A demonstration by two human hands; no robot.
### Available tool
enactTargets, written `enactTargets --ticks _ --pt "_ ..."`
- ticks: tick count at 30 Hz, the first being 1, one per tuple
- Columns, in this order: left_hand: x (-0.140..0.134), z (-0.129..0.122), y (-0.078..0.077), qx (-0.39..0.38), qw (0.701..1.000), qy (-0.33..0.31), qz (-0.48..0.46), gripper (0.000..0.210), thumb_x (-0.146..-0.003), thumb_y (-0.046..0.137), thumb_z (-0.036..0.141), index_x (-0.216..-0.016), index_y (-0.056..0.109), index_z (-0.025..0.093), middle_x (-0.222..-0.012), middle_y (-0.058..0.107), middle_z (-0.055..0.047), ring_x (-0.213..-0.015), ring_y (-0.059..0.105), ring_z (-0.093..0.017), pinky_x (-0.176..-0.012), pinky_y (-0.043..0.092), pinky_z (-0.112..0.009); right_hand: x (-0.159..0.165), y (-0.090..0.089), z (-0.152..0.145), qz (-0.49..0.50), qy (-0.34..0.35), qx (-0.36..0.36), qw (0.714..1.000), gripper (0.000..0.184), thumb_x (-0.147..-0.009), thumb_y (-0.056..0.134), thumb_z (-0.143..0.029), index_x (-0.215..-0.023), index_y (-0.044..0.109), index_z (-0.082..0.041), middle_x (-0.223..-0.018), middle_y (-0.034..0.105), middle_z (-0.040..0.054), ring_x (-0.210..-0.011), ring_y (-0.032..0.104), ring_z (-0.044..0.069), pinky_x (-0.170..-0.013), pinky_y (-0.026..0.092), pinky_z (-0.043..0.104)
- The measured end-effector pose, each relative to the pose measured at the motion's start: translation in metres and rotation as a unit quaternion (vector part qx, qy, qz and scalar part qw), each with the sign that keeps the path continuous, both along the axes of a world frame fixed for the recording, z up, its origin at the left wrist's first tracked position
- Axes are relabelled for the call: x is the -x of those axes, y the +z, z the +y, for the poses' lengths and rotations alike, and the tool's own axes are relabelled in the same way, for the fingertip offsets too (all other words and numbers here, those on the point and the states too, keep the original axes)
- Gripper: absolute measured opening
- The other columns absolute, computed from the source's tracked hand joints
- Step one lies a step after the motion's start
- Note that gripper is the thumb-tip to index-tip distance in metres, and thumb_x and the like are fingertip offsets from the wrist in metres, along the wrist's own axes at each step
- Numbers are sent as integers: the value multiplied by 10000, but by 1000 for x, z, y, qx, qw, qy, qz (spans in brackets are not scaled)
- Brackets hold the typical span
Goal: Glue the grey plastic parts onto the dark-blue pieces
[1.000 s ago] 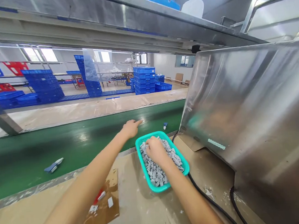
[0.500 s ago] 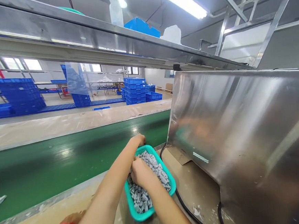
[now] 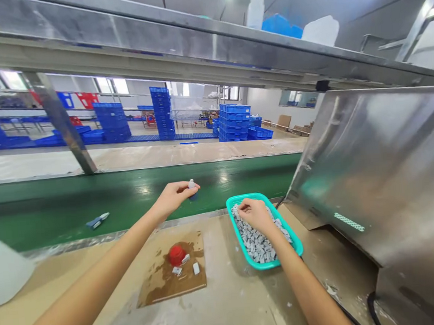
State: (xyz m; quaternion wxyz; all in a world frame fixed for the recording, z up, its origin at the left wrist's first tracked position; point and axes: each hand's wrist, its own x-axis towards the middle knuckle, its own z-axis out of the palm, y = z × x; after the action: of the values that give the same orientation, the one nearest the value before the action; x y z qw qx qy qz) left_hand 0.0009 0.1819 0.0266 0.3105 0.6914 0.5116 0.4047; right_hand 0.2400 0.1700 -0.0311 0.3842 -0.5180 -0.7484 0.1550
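Over the green conveyor belt [image 3: 154,180], my left hand [image 3: 174,197] is closed on a small white-and-blue piece [image 3: 191,184] with a rounded tip, pinched between thumb and fingers. My right hand [image 3: 255,214] is at the far part of a turquoise plastic basket [image 3: 264,266], fingers pinched together. Whatever lies in its fingertips, if anything, is too small to make out. Small grey-and-white plastic pieces [image 3: 257,244] fill the basket. A similar white-and-blue pointed piece [image 3: 99,221] lies on the belt to the left.
A wet brown board [image 3: 174,287] on the bench carries a red cap-like dish [image 3: 176,255] and several small light pieces. A stainless steel housing [image 3: 386,169] stands at right, with a black cable [image 3: 372,300] below. A metal shelf [image 3: 192,44] crosses overhead; a metal post [image 3: 61,124] stands left.
My left hand has come away from the basket to the left and now shows a white-and-blue piece. My right hand has lifted from among the grey pieces. The view has swung left.
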Motion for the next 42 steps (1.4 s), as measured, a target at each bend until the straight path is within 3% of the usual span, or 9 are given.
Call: enactTargets --ticks 3,6,8,13,18,26,33,38,42 --pt "29 -45 -14 79 961 30 -265 223 -608 630 376 -708 560 190 -800 581 8 -780 533 -141 -734 435 -295 13 6 -11 42 28 17 999 109 -682 527 -159 -577 553 -150 -607 634 43 -589 603 161 -550 470 247" --pt "38 -79 -19 160 908 53 -384 247 -603 648 363 -687 510 177 -888 583 -23 -810 555 -163 -717 462 -339 47 16 -30 117 95 8 988 52 -662 575 -165 -613 586 -151 -661 654 49 -616 615 159 -566 495 251" --pt "36 -93 -19 193 910 19 -367 244 -614 647 341 -691 491 171 -896 585 -28 -765 563 -149 -664 461 -309 75 24 -47 123 141 -28 982 47 -657 587 -132 -626 609 -159 -679 661 42 -637 615 153 -585 499 249" --pt "31 -104 -26 170 944 -75 -273 237 -651 612 325 -639 429 174 -600 459 66 -549 466 -68 -531 374 -212 121 34 -75 52 235 -131 962 150 -714 534 -74 -624 601 -175 -675 657 23 -646 602 128 -617 490 241" --pt "42 -102 -34 148 959 -42 -237 246 -588 646 246 -614 411 174 -576 460 72 -535 435 -68 -533 340 -219 125 25 -77 19 257 -164 952 129 -741 517 -81 -737 603 -177 -722 650 39 -657 595 128 -603 503 243" --pt "39 -101 -43 176 940 -28 -290 315 -525 679 217 -619 380 187 -611 506 65 -565 461 -79 -586 376 -246 126 11 -77 -17 256 -244 935 166 -757 465 -48 -796 584 -156 -775 642 76 -740 603 148 -668 515 255" --pt "50 -99 -37 214 938 -39 -269 129 -628 534 194 -709 434 193 -682 494 53 -631 505 -92 -640 376 -262 117 -1 -64 -34 227 -202 952 137 -766 482 -93 -743 593 -171 -701 643 39 -648 594 134 -598 500 240" --pt "65 -95 -28 247 908 9 -339 161 -544 465 96 -670 425 188 -640 497 47 -707 541 -103 -778 395 -296 113 -15 -56 -83 223 -132 962 152 -766 483 -99 -697 599 -169 -673 643 35 -614 589 137 -569 488 241" --pt "67 -94 -28 262 893 -6 -366 154 -531 505 108 -658 455 180 -628 503 44 -692 553 -110 -793 402 -306 113 -23 -55 -106 230 -130 958 188 -790 449 -102 -701 597 -175 -701 650 44 -640 595 151 -586 492 262"
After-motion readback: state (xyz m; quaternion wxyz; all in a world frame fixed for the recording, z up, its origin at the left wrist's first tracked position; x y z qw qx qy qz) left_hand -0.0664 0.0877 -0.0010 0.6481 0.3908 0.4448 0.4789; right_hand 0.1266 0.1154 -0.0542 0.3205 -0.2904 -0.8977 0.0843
